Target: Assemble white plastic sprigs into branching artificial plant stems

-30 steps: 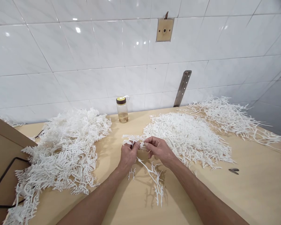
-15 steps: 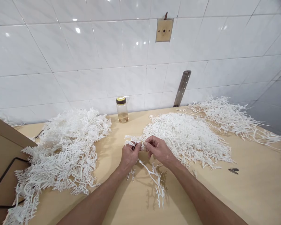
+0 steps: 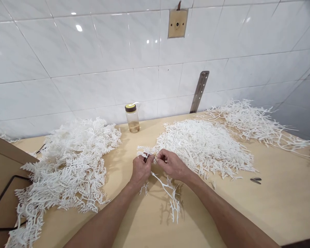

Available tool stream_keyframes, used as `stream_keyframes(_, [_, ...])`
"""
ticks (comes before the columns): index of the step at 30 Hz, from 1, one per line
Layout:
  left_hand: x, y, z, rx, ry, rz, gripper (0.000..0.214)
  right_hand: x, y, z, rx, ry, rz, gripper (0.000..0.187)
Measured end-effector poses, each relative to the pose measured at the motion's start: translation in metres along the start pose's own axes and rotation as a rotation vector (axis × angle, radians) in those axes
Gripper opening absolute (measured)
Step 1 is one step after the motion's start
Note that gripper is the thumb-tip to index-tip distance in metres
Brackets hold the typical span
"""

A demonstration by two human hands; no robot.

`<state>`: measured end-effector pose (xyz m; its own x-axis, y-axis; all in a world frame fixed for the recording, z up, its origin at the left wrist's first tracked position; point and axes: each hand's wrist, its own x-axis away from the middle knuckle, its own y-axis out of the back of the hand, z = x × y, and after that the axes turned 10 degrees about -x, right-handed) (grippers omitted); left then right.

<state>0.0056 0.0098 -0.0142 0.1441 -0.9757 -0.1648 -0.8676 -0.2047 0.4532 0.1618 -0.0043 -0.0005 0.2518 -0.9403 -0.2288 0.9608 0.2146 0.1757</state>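
Observation:
My left hand [image 3: 142, 168] is closed on a white branching plastic twig [image 3: 166, 186], whose long forked end hangs down toward the table between my arms. More of its white tips stick out above the left fingers. Close beside it, my right hand [image 3: 172, 164] has thumb and forefinger pinched at the same piece, almost touching the left fingertips. Whatever lies exactly between the right fingertips is too small to make out. Just past my right hand spreads a pile of short white twigs [image 3: 201, 148].
A larger pile of white branches [image 3: 69, 168] lies at the left, against a brown box [image 3: 7, 162]. Longer branches [image 3: 250, 120] lie at the back right. By the wall stand a lidded bottle [image 3: 132, 119] and a metal strip [image 3: 199, 92]. Small snips [image 3: 255, 180] lie at right.
The view has shifted slightly, so the scene sits a little higher and to the left. Both hands stay together at the twig, the right fingertips slightly closer to the left.

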Motion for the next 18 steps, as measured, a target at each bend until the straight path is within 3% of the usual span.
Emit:
stream_keyframes(3, [-0.005,0.003,0.002,-0.022,0.058,-0.068,0.035,0.003,0.0,0.007,-0.122,-0.091,0.16,0.01])
stream_keyframes(5, [-0.008,0.005,0.004,0.01,0.066,-0.036,0.038,0.003,0.0,0.009,-0.18,-0.132,0.16,0.009])
stream_keyframes(9, [-0.007,0.009,0.005,0.166,0.075,0.098,0.046,-0.002,0.003,0.002,-0.143,-0.158,-0.054,0.011])
stream_keyframes(13, [-0.005,0.009,0.002,0.207,0.048,0.132,0.046,-0.008,0.01,-0.007,-0.049,-0.139,-0.269,0.012])
stream_keyframes(18, [-0.005,0.009,0.0,0.204,0.021,0.157,0.045,-0.008,0.013,-0.005,0.067,-0.102,-0.298,0.021])
